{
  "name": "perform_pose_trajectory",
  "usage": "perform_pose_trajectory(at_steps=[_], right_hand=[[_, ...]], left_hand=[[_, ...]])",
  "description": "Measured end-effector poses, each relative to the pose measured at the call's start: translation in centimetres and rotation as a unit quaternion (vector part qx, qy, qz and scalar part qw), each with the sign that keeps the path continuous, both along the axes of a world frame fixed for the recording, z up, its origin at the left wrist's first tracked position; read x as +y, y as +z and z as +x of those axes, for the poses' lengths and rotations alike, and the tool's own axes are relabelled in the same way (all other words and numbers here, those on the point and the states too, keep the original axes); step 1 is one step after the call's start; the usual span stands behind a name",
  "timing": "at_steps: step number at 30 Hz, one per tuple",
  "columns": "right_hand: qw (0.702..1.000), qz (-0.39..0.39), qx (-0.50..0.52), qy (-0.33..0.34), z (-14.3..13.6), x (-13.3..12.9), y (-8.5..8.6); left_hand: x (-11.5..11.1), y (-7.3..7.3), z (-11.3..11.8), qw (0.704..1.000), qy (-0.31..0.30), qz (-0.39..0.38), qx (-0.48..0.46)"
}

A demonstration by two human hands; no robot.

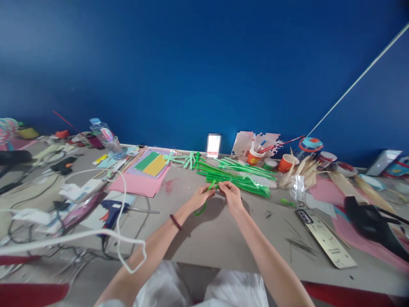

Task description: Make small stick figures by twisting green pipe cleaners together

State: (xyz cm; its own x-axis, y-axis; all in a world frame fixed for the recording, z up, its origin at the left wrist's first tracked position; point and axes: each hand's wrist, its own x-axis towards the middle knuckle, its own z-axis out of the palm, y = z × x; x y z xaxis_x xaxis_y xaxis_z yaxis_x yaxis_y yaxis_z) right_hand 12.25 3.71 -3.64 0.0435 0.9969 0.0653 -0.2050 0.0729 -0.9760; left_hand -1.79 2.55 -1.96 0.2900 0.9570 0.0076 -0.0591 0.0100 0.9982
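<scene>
Above the middle of the grey table, my left hand [202,197] is closed on a green pipe cleaner [200,210], which bends in a loop below the fingers with one end sticking up. Close by on the right, my right hand [230,195] pinches at the same green piece, its fingertips nearly meeting those of the left. What lies between the fingertips is too small to make out. Just behind the hands is a pile of green pipe cleaners [236,181]. Twisted light green shapes [191,160] lie to the left of the pile.
Coloured sheets [150,164], a blue glue gun [112,213], a white cable [123,221] and a plastic bottle [105,133] are on the left. Rightward are orange cups [288,163], a phone [326,238], thin dark wires [300,244] and a black strap-like object [367,224]. A blue wall stands behind.
</scene>
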Motion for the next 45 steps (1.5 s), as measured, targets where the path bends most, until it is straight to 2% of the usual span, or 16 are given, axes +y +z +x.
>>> perform_pose_trajectory(at_steps=[3, 10, 18, 31, 40, 45], right_hand=[[0.999, 0.007, -0.029, 0.012, 0.2, 0.1, 0.3], [0.997, 0.016, 0.016, 0.077, 0.1, -0.2, 1.0], [0.999, 0.032, -0.014, -0.001, -0.3, -0.6, 0.7], [0.999, 0.031, -0.004, 0.005, -0.5, -0.7, 0.4], [0.998, 0.027, -0.042, -0.026, -0.5, -0.7, 0.6], [0.998, 0.039, -0.037, -0.028, -0.5, -0.8, 0.6]], left_hand=[[-0.2, 0.1, -0.1, 0.999, 0.014, -0.012, -0.035], [-0.2, -0.1, -0.1, 0.997, 0.026, -0.023, -0.070], [0.0, -0.9, -0.3, 0.999, 0.020, 0.009, -0.037], [-0.1, -0.2, -0.7, 1.000, 0.004, 0.008, -0.010], [0.2, -0.6, -0.9, 1.000, 0.011, -0.014, 0.004], [-0.1, -0.5, -0.8, 1.000, -0.006, 0.008, 0.006]])
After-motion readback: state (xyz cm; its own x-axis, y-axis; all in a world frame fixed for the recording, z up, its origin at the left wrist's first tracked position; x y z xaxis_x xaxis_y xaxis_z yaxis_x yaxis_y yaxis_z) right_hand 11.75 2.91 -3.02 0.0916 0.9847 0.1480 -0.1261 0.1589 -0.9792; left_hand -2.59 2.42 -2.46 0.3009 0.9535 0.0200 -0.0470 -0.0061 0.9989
